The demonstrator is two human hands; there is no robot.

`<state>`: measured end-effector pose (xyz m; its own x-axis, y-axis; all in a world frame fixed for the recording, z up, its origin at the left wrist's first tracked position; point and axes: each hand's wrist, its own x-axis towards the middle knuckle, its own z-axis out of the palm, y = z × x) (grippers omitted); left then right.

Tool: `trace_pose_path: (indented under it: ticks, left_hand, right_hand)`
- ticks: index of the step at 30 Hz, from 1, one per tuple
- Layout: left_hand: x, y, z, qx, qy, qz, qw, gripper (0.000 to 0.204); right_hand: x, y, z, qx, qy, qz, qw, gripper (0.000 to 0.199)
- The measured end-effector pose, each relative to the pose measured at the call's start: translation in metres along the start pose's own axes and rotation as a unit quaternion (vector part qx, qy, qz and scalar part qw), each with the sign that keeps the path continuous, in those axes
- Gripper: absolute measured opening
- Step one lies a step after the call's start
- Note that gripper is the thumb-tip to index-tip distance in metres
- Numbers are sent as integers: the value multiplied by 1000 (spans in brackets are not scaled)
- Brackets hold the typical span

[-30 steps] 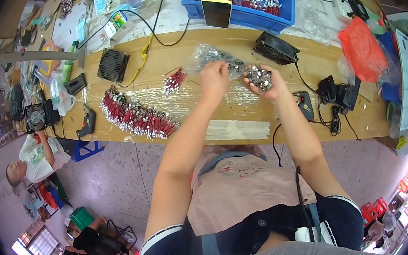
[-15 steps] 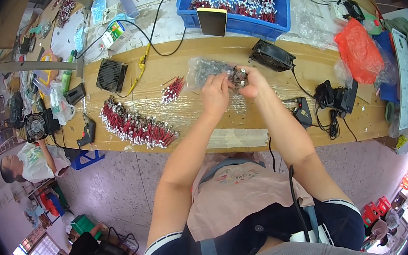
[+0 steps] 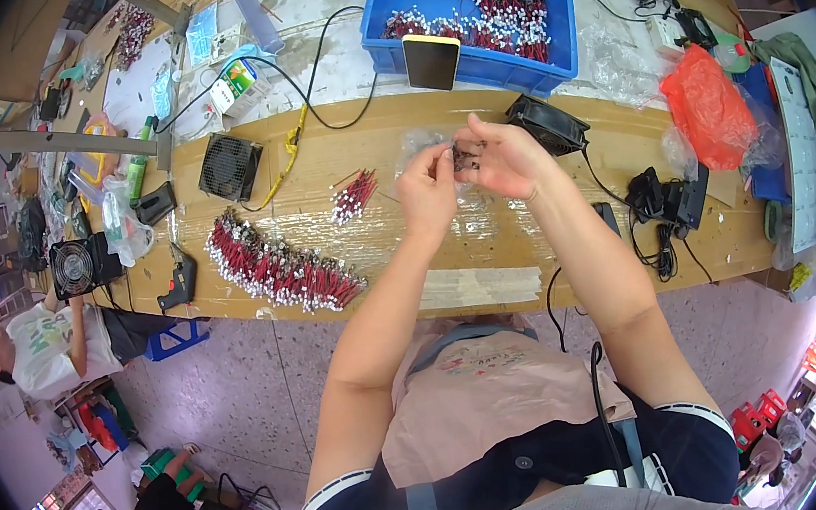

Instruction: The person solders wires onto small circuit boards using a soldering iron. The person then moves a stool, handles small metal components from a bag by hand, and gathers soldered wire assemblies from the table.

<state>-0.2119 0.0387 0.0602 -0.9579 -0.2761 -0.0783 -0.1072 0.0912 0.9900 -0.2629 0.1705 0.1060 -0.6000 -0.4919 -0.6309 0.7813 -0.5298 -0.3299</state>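
Observation:
My right hand [image 3: 510, 161] is cupped over the cardboard-covered table, palm up and thumb raised. A few small dark parts [image 3: 466, 156] lie in it at the fingers. My left hand [image 3: 429, 192] meets it there, its fingertips pinched together at those parts; what they grip is too small to make out. Just beyond the left hand lies a clear plastic bag [image 3: 418, 141], partly hidden by it. To the left sits a small bunch of red wires with white ends [image 3: 354, 197]. Nearer to me a long row of similar red wire pieces [image 3: 279, 268] is spread out.
A blue bin [image 3: 472, 61] of red wire pieces stands at the back, a phone-like slab [image 3: 432, 61] against its front. Black fans [image 3: 230, 166] stand on both sides. A glue gun [image 3: 177, 278] lies at left, a red plastic bag [image 3: 709, 110] at right. Cables cross the table.
My right hand has opened its palm and turned upward; the dark clump in it shows less. My left fingers stay close to it. The co-worker at the left has shifted.

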Motion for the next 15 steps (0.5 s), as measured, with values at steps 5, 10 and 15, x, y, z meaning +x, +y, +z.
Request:
trace_pose_path:
  ticks: [5, 10, 15]
  left_hand:
    - [18, -1, -19, -89, -32, -108, 990, 13]
    - [20, -7, -13, -126, -37, -136, 982, 13]
    - [24, -6, -14, -137, -46, -168, 975, 11]
  right_hand:
    - [-6, -6, 29, -138, 45, -26, 989, 23]
    - [14, 5, 35, -328, 122, -38, 936, 34]
    - [-7, -2, 28, -535, 100, -78, 835, 29]
